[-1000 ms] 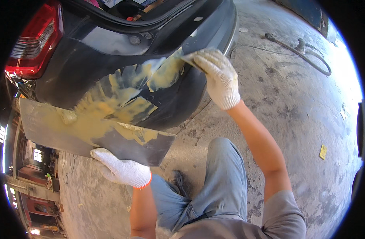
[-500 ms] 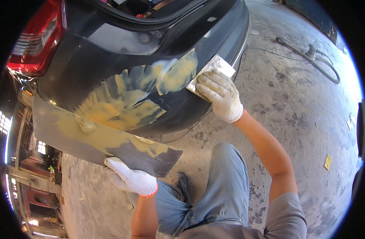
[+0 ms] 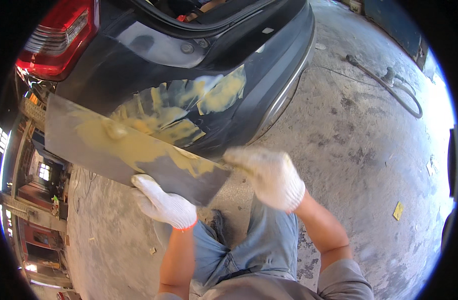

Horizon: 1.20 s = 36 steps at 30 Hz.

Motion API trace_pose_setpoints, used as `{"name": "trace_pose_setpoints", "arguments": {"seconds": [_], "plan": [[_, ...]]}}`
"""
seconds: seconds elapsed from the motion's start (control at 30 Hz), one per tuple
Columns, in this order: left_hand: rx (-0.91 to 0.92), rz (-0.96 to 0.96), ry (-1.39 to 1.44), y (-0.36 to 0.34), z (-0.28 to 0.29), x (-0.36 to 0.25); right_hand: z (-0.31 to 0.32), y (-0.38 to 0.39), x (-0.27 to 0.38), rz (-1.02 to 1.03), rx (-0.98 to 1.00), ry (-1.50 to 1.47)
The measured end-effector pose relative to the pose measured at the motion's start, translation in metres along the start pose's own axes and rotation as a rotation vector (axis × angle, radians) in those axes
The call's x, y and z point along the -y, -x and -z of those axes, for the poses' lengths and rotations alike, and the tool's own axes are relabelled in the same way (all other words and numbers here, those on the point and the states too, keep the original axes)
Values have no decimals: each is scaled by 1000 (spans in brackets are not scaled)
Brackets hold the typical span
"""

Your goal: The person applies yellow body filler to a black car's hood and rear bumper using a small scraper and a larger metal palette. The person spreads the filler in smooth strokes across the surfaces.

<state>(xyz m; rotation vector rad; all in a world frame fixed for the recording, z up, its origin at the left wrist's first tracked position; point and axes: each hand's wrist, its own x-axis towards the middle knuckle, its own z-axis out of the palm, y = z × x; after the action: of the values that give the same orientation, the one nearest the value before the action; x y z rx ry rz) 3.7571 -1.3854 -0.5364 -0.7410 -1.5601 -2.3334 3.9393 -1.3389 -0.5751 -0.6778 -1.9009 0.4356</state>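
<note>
My left hand [image 3: 164,202], in a white knit glove, grips the lower edge of a long grey mixing board [image 3: 134,172], thumb on top. Yellowish putty [image 3: 119,142] is smeared across the board, with a thicker lump toward its left. By the board's right end is my gloved right hand [image 3: 271,177], blurred by motion, its fingers closed together. The flat, square putty spreader it gripped a moment before is hidden or edge-on now. Beyond the board, the dark car bumper [image 3: 244,107] carries streaked patches of yellow filler [image 3: 221,92].
A red tail light [image 3: 64,40] sits at the upper left. On the stained concrete floor [image 3: 359,165] lie a hose with a tool [image 3: 389,82] and a yellow scrap [image 3: 398,211]. Shelving with clutter [image 3: 39,200] stands at the far left. My knees are below the board.
My right hand has left the bumper and moved down and left to the board's right end. The spreader no longer shows clearly. The board has risen slightly in view.
</note>
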Motion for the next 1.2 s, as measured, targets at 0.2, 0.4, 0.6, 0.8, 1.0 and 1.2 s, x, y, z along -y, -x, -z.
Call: {"name": "trace_pose_setpoints", "arguments": {"seconds": [0.2,0.4,0.6,0.8,1.0,1.2], "plan": [[-62,33,123,-20,1,-16,-35,-67,-79,14,-703,392],[-108,13,119,-23,14,-15,-42,-96,-64,-46,-759,369],[-94,48,23,-31,25,0,-51,-78,-48,66,-697,400],[-41,66,36,-39,25,25,-89,-61,-6,91,-463,417],[45,133,64,-41,25,25,-66,-21,11,121,-398,397],[207,119,119,-25,29,19,-42,-14,63,306,-190,393]]}}
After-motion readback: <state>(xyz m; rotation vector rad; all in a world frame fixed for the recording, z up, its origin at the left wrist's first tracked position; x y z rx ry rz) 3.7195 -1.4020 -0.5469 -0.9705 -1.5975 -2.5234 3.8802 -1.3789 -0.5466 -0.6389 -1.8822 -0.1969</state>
